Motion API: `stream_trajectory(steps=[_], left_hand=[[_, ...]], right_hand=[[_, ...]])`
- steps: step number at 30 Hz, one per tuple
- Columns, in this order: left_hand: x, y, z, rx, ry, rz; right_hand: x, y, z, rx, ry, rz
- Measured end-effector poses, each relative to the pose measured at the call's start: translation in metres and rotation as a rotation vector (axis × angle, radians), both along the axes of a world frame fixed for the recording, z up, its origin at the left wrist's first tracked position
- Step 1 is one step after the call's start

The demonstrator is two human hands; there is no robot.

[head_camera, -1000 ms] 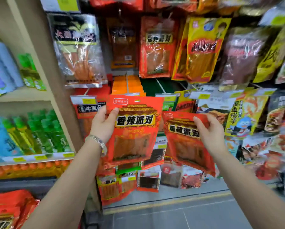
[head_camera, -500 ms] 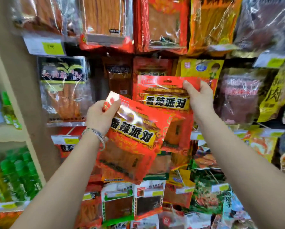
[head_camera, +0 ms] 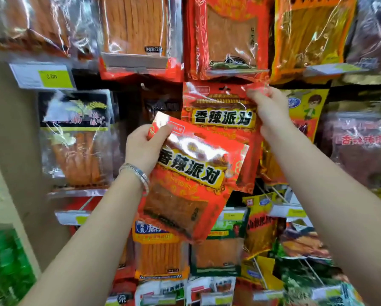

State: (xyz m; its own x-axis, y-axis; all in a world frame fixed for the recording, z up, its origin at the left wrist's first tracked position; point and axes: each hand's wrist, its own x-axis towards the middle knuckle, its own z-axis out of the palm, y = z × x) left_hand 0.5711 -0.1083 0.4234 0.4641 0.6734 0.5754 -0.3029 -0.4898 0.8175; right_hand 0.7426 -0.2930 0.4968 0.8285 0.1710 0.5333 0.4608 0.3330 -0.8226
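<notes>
The left hand grips the upper left corner of a red snack packet, with the thumb on its front, and this packet is tilted. The right hand pinches the top right corner of a second red packet, which is upright, higher and behind the first. The tilted packet covers its lower left part. A silver bracelet sits on the left wrist

The tilted packet is glossy red with a yellow band of black characters and a clear window showing a brown sheet. The left hand pinches its top-left corner. It overlaps the matching upright packet, which the right hand holds by its top-right corner.
</notes>
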Motion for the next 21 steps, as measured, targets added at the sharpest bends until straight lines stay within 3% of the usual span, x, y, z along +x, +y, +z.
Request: stream_trajectory(steps=[7, 14, 18, 21], left_hand=[[0.020, -0.004, 0.006, -0.053, -0.038, -0.022], [0.030, -0.017, 0.009, -0.132, -0.097, -0.048], [0.038, -0.027, 0.012, -0.163, -0.119, -0.059], [0.043, -0.029, 0.019, -0.161, -0.173, -0.064]], right_hand=[[0.017, 0.006, -0.019, -0.091, -0.088, -0.231], [-0.002, -0.011, -0.056, 0.019, -0.205, -0.296], [-0.016, -0.014, -0.063, -0.099, -0.098, -0.035], [-0.017, -0.012, -0.057, -0.028, 0.003, 0.031]])
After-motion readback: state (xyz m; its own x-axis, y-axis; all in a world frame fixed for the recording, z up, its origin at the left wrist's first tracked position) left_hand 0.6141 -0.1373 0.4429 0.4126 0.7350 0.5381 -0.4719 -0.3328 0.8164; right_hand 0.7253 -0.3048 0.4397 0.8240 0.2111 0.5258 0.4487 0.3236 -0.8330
